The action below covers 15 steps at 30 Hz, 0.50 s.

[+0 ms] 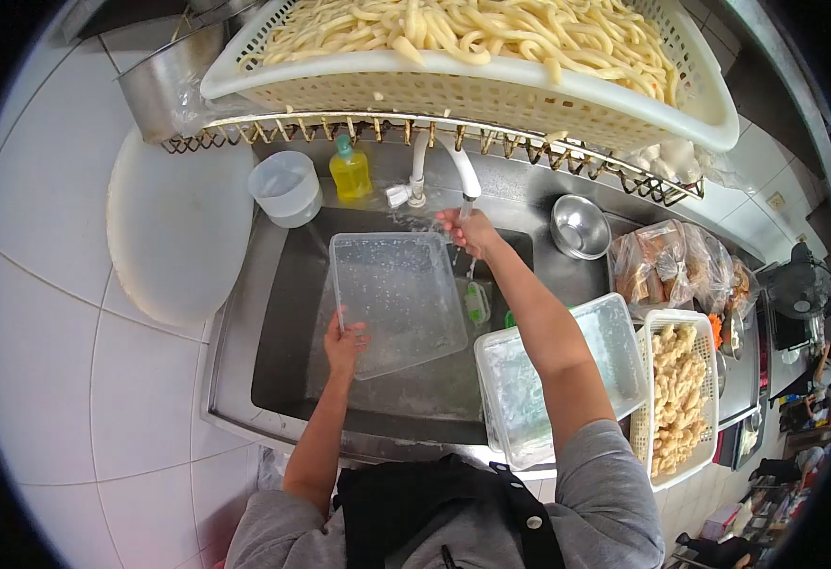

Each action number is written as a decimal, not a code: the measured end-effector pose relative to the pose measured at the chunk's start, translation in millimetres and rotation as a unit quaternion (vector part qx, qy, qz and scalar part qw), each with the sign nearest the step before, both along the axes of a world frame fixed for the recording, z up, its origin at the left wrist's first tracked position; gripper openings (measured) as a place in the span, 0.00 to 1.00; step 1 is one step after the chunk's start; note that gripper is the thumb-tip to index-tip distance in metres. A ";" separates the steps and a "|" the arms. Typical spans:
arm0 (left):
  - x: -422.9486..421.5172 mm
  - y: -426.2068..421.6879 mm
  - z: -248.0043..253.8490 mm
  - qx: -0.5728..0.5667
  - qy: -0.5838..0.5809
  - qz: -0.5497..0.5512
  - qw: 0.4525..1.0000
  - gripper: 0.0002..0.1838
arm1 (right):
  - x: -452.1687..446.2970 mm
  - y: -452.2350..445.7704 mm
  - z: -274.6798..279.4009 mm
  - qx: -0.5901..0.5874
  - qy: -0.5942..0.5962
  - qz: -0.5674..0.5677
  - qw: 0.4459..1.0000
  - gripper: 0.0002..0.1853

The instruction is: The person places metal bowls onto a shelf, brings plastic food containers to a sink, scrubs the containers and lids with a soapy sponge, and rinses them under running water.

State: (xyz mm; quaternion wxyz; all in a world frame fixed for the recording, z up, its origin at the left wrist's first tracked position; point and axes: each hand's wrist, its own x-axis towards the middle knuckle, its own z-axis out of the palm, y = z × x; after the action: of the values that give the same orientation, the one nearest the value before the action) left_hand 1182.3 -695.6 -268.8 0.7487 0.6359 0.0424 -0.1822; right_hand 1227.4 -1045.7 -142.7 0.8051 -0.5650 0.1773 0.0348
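My left hand [343, 343] grips the lower left edge of a clear rectangular plastic container [401, 303], tilted over the sink [292, 379] and dotted with water drops. Under the white faucet [461, 166] is my right hand [469, 233], its fingers apart and wet, with nothing held in them. Water runs down from it past the container's right side. A sponge or brush with green and white parts [477, 303] lies in the sink below that hand. To the right, beneath my right forearm, another clear plastic container [614, 351] rests across the sink's edge.
A white basket [567, 85] of thick noodles stands on a wire rack above the sink. Yellow dish soap [349, 171], a plastic tub [285, 190] and a steel bowl [581, 228] line the back. Bagged food [666, 266] and a basket of lumpy pieces [678, 398] sit right.
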 end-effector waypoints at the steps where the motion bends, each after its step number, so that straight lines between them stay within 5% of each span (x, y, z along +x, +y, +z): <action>1: 0.7 -2.9 2.3 -0.001 0.000 -0.001 1.000 0.25 | -0.5 0.6 7.2 -0.001 0.000 -0.001 1.000 0.08; 7: 2.9 -10.6 -21.1 -0.102 0.067 -0.081 0.989 0.28 | 2.1 2.9 43.2 -0.210 0.063 -0.141 0.965 0.08; 9: 4.3 -14.3 -30.4 -0.138 0.121 -0.081 0.980 0.37 | 6.6 -5.7 31.3 -0.376 0.024 -0.092 0.922 0.05; 13: 13.0 -21.5 -47.3 -0.141 0.152 -0.063 0.976 0.36 | -2.7 -16.3 24.6 -0.374 0.035 -0.027 0.926 0.05; 15: 18.6 -19.0 -55.4 -0.126 0.201 -0.056 0.970 0.38 | -13.0 -23.4 11.9 -0.390 0.019 0.072 0.918 0.13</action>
State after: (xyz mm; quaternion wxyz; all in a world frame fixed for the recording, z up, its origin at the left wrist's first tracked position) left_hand 1201.0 -714.5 -324.3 0.7876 0.4881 0.1334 -0.3516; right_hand 1214.4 -1069.1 -130.8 0.5127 -0.8447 0.1504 0.0316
